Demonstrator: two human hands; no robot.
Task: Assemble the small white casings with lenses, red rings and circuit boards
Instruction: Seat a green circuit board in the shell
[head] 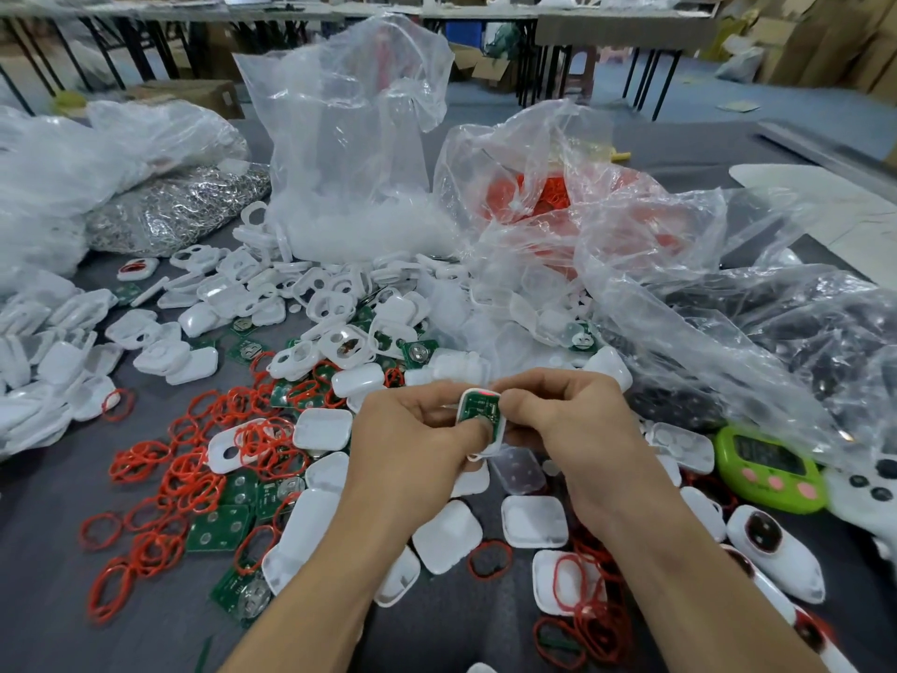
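Both hands hold one small white casing [496, 432] above the middle of the table. A green circuit board [478, 408] sits inside it, and a strip of red ring shows at its top edge. My left hand [412, 429] grips the casing from the left, its thumb pressing on the board. From the right, my right hand [563, 415] pinches the same casing. Loose red rings [194, 459], green circuit boards [221, 527] and white casing halves [534, 522] lie scattered around and under my hands.
A clear bag of white parts [349, 153] stands at the back, a bag with red rings [543, 191] to its right, a bag of black parts [801, 332] further right. A green timer [769, 466] and finished white units [776, 551] lie at right.
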